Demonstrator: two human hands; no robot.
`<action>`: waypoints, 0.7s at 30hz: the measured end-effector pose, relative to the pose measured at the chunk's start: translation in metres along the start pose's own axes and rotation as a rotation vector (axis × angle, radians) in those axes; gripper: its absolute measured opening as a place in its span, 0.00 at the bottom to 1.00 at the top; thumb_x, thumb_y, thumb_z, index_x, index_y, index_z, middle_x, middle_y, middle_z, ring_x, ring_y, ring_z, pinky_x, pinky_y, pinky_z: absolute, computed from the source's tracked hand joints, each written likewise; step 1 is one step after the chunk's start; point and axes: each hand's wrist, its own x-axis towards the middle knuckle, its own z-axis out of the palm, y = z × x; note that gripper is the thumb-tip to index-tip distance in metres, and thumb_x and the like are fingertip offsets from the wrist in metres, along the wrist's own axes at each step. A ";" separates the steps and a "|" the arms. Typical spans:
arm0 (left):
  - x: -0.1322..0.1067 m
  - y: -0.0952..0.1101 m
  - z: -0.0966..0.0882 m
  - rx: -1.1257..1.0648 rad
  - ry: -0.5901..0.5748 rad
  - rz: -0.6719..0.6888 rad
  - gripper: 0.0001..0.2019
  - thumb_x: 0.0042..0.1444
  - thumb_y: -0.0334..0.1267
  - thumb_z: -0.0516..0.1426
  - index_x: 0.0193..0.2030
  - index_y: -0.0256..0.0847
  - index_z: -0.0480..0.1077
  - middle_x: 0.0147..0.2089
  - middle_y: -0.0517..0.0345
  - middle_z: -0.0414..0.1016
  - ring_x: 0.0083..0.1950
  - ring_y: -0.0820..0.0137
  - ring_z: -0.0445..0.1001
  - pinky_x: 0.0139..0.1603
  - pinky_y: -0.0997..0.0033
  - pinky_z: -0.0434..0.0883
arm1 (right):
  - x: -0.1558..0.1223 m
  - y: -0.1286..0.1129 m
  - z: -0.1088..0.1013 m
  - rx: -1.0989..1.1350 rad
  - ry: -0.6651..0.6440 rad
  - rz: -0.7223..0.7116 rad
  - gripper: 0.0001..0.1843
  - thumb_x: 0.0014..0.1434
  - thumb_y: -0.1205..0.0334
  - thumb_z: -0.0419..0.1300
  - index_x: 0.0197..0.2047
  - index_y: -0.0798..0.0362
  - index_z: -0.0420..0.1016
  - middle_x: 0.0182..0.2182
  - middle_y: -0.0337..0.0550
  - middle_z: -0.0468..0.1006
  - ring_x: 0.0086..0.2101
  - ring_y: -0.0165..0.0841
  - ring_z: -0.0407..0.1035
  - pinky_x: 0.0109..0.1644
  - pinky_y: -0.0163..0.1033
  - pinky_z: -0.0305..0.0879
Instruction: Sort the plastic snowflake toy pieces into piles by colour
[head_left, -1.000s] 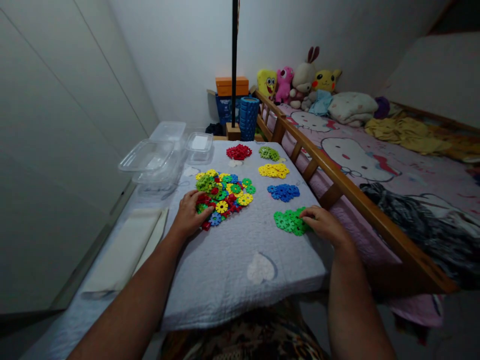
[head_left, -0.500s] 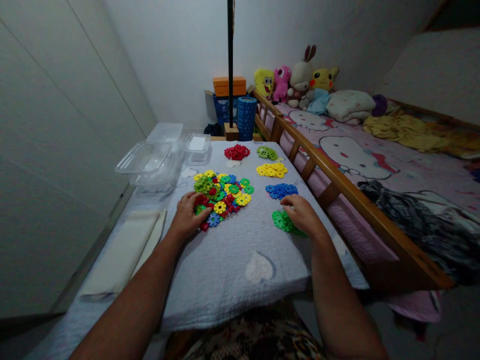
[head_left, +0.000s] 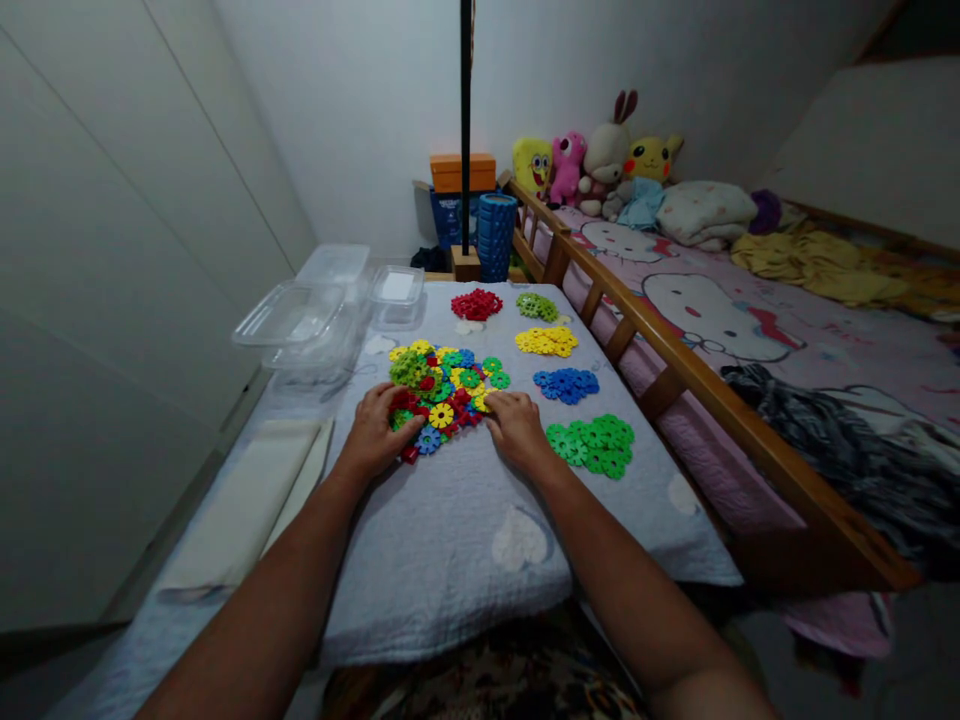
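A mixed pile of plastic snowflake discs (head_left: pixel 441 415) in red, yellow, blue and two greens lies on the cloth-covered table. My left hand (head_left: pixel 379 430) rests at its left edge, thumb and fingers apart around some red and green discs. At the right edge, my right hand (head_left: pixel 517 428) touches the pile beside a yellow disc, with its thumb a little apart from the fingers. To the right lie single-colour piles: green discs (head_left: pixel 592 443), blue discs (head_left: pixel 566 384), yellow discs (head_left: pixel 546 341), light green discs (head_left: pixel 537 306) and red discs (head_left: pixel 476 304).
Clear plastic containers (head_left: pixel 289 320) stand at the back left, near a folded cream cloth (head_left: pixel 244 500). A wooden bed rail (head_left: pixel 675 365) runs along the right side. Behind the table are a black pole (head_left: pixel 466 130) and a blue foam roller (head_left: pixel 496 238).
My right hand has moved left from the green discs to the mixed pile, uncovering the green pile. The left hand has stayed in place.
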 end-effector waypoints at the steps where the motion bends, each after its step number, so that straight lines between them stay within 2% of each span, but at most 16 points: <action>1: 0.000 0.000 0.000 -0.003 -0.002 0.000 0.28 0.56 0.57 0.59 0.58 0.40 0.71 0.63 0.42 0.67 0.68 0.50 0.65 0.71 0.46 0.63 | 0.001 0.001 0.000 0.003 0.007 0.000 0.16 0.63 0.68 0.62 0.54 0.47 0.77 0.58 0.46 0.78 0.55 0.45 0.64 0.58 0.50 0.59; 7: 0.000 0.001 0.000 -0.022 -0.002 -0.005 0.28 0.55 0.56 0.60 0.58 0.42 0.71 0.62 0.44 0.66 0.67 0.51 0.66 0.70 0.46 0.63 | 0.001 0.002 -0.002 0.011 0.056 -0.023 0.09 0.66 0.64 0.62 0.48 0.48 0.80 0.51 0.46 0.81 0.51 0.42 0.65 0.55 0.46 0.58; 14: 0.001 0.002 -0.001 -0.019 -0.003 -0.005 0.27 0.55 0.55 0.60 0.57 0.42 0.71 0.62 0.44 0.67 0.66 0.50 0.66 0.70 0.45 0.64 | -0.001 0.004 -0.004 0.053 0.101 -0.018 0.11 0.67 0.65 0.59 0.48 0.49 0.81 0.47 0.47 0.82 0.49 0.41 0.67 0.55 0.45 0.58; 21: 0.000 0.000 0.000 -0.026 0.008 -0.005 0.27 0.55 0.55 0.60 0.57 0.42 0.71 0.62 0.44 0.67 0.66 0.51 0.66 0.70 0.45 0.64 | 0.001 0.010 -0.015 0.197 0.190 -0.007 0.12 0.65 0.68 0.56 0.42 0.52 0.83 0.40 0.48 0.81 0.45 0.38 0.71 0.54 0.43 0.63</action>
